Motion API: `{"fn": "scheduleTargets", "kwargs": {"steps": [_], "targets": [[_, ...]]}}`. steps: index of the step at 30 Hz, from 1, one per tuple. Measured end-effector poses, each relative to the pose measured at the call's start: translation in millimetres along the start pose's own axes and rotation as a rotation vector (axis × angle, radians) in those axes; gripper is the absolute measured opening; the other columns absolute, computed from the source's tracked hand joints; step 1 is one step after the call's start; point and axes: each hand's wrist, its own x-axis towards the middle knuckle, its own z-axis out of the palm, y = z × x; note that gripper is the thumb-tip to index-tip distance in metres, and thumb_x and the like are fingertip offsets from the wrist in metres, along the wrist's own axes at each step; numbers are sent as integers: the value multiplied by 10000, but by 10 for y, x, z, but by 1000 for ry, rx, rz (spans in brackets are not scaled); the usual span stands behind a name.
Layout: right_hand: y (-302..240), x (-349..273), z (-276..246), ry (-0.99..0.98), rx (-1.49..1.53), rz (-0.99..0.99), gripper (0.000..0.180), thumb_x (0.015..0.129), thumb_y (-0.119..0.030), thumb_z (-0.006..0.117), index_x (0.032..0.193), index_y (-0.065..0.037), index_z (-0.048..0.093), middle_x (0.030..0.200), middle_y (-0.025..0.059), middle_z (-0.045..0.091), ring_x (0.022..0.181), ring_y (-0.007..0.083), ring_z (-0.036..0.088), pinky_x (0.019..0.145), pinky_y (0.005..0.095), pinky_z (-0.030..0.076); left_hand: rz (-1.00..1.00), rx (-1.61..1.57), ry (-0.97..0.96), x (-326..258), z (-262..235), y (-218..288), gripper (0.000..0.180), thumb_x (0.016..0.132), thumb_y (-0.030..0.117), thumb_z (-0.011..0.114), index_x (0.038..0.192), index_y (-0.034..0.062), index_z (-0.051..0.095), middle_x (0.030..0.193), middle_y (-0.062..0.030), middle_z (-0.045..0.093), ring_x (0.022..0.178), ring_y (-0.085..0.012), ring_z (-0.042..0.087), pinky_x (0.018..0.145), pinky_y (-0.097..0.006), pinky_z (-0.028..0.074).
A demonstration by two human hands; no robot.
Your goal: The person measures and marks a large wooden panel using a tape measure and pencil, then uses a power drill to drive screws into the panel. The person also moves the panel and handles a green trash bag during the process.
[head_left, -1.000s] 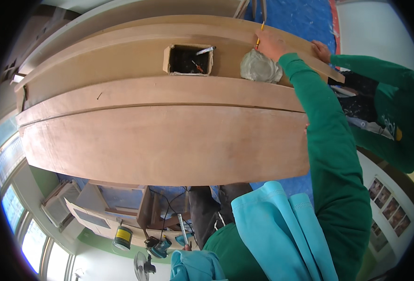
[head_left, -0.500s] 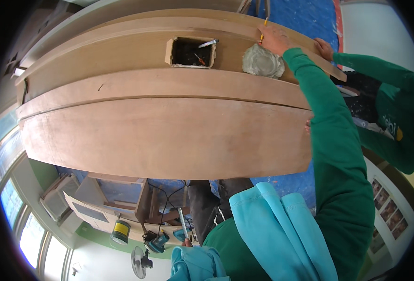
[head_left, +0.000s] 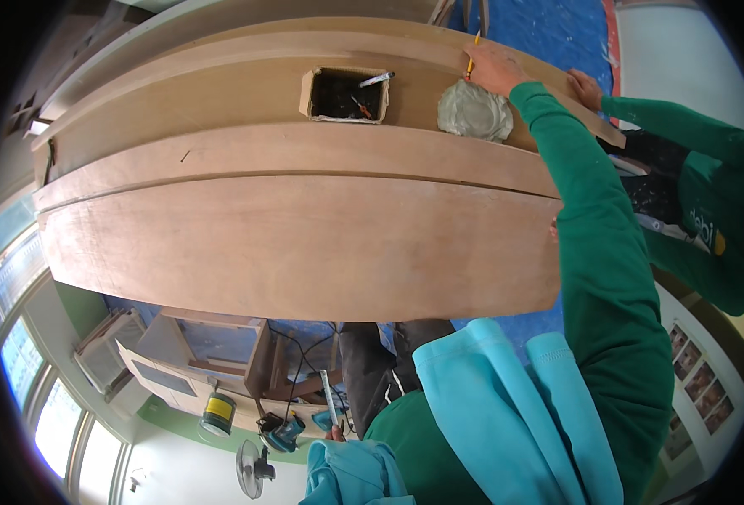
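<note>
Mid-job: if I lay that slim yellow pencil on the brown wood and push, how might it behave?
The slim yellow pencil in the right hand looks straight, so it's probably stiff. Being thin, it's likely light and easily nudged. Its rod-like shape suggests it may roll, though its cross-section is too small to make out.

We observe a fan (head_left: 263, 470) near a teal power tool (head_left: 287, 433), a yellow-banded can (head_left: 219, 411) beside the tool, and blue floor sheeting (head_left: 544, 38).
</note>
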Motion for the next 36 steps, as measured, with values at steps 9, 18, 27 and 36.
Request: {"fn": "scheduleTargets", "kwargs": {"steps": [9,18,27,36], "targets": [[-175,108,61,-85,51,51,483,879,-262,799,1303,-70,672,1178,233,725,1169,435,662,962,530,531,11,-29,30,-234,350,-249,480,1022,430,643,872,-14,746,738,-227,686,645,-365,619,666,-491,492],[341,223,339,-28,-11,-83,504,832,-202,838,1284,-72,657,1119,252,743,1048,487,691,877,548,559,69,-141,134,-363,-137,47,485,1012,469,671,962,-3,771,743,-164,694,723,-263,670,688,-429,517],[-232,-38,-98,478,38,-77,599,1019,-457,705,1418,-23,603,1250,303,703,1185,472,664,964,482,538,-49,-256,126,-99,-91,-596,468,994,478,687,992,21,783,854,-207,746,839,-395,728,772,-474,538],[-3438,-2706,469,107,185,-161,519,916,-101,741,1419,-77,618,1216,215,712,1069,423,694,905,499,572,-76,-490,137,751,-94,-1167,478,981,517,688,1060,61,810,930,-195,777,902,-378,746,834,-452,558]]}}
